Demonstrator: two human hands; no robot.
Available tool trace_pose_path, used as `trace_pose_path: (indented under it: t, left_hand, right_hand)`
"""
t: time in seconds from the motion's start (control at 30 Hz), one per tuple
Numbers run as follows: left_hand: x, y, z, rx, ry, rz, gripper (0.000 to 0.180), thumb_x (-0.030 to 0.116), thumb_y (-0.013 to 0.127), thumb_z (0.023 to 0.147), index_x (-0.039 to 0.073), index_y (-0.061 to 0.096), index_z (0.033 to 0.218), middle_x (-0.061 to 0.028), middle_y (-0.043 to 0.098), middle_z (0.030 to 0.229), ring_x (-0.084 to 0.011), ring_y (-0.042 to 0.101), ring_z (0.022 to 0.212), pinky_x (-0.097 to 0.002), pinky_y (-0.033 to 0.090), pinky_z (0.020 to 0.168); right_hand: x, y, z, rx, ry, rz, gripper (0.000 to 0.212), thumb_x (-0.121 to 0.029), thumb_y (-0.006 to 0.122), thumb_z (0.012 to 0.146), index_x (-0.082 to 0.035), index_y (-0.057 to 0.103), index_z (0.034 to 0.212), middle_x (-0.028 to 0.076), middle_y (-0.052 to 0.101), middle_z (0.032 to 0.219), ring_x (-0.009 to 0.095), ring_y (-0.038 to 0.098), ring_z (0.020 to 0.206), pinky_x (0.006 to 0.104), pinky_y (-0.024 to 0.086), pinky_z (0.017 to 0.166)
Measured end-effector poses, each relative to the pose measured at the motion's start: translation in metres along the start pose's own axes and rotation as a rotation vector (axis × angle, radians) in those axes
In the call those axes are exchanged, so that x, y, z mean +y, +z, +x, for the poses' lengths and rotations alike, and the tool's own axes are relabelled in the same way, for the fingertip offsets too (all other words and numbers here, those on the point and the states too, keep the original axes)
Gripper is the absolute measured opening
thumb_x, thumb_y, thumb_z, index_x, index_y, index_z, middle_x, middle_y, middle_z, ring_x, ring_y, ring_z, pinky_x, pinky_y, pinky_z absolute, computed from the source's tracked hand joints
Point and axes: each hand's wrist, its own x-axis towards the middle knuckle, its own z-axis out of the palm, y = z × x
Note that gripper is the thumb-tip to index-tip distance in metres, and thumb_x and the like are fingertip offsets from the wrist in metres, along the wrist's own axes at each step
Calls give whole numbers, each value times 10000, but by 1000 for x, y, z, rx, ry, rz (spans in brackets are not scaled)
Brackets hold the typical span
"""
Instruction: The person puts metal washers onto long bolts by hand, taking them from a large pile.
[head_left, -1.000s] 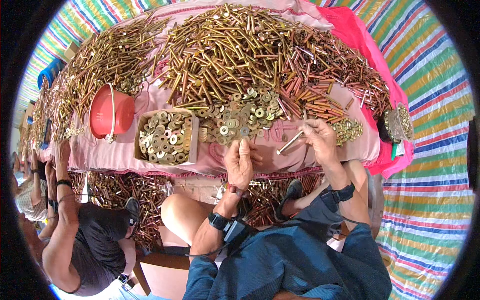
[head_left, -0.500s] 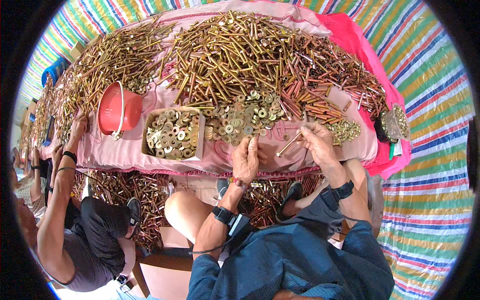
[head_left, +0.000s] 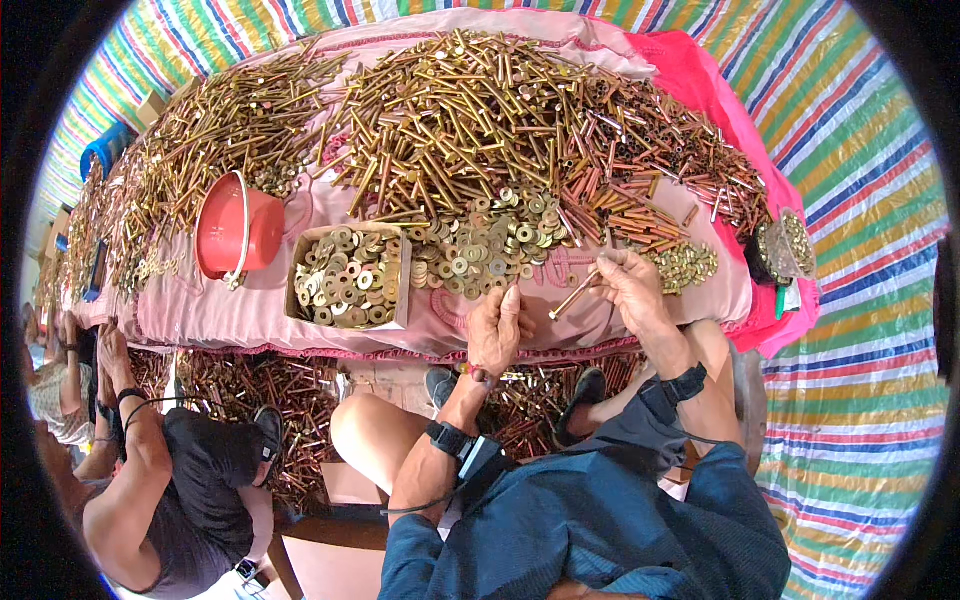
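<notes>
My right hand (head_left: pixel 634 286) pinches a long, thin metal bolt (head_left: pixel 572 298), which slants down to the left with its wider end toward my left hand. My left hand (head_left: pixel 495 328) is beside it, just above the table's front edge, with curled fingers and the thumb pressed against them. Whatever it holds is hidden. Loose brass-coloured washers (head_left: pixel 480 262) lie heaped just beyond my left hand. Past my right hand is a patch of small brass nuts (head_left: pixel 685 268), and behind it are coppery metal tubes (head_left: pixel 640 215).
A cardboard box of washers (head_left: pixel 405 290) and a red bucket (head_left: pixel 240 235) stand to the left. A big pile of long bolts (head_left: pixel 450 130) covers the back of the pink cloth (head_left: pixel 250 318). A clear bag of nuts (head_left: pixel 790 245) is at the right. A co-worker (head_left: pixel 130 450) sits at the left.
My left hand has drawn slightly back toward me from the washer heap. My right hand keeps the bolt in nearly the same place. The co-worker's hands have pulled back off the table.
</notes>
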Motion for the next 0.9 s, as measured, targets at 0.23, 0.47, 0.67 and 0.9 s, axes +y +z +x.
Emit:
trace_pose_path:
  t: [0.23, 0.47, 0.67, 0.9]
  left_hand:
    - [4, -2, 1, 5, 30, 25, 412, 364, 477, 1071, 3, 576, 896, -64, 641, 628, -118, 623, 551, -269, 492, 514]
    - [12, -4, -3, 10, 0, 75, 374, 328, 482, 1072, 16, 594, 897, -55, 650, 642, -132, 636, 560, -284, 507, 531]
    - [8, -1, -4, 40, 146, 316, 352, 315, 549, 1042, 13, 594, 868, -90, 607, 618, -179, 610, 575, -339, 475, 551]
    - [8, 1, -3, 26, 266, 372, 247, 226, 617, 986, -5, 635, 901, -207, 603, 711, -387, 611, 655, -450, 467, 594]
  right_hand:
    - [-11, 9, -7, -275, -5, -385, 183, -130, 693, 950, 35, 669, 1025, 97, 721, 871, 148, 700, 735, 257, 571, 624]
    - [-39, 58, 18, -268, -41, -885, 227, -217, 696, 944, 6, 716, 983, 51, 712, 799, 94, 658, 685, 251, 532, 598]
    - [-22, 76, 83, -201, -485, -1054, 220, -201, 686, 913, 3, 742, 975, 90, 740, 794, 139, 659, 659, 305, 536, 626]
    - [-17, 131, 134, -186, -269, -1298, 315, -363, 716, 839, -57, 781, 872, 149, 716, 712, 288, 675, 625, 398, 548, 640]
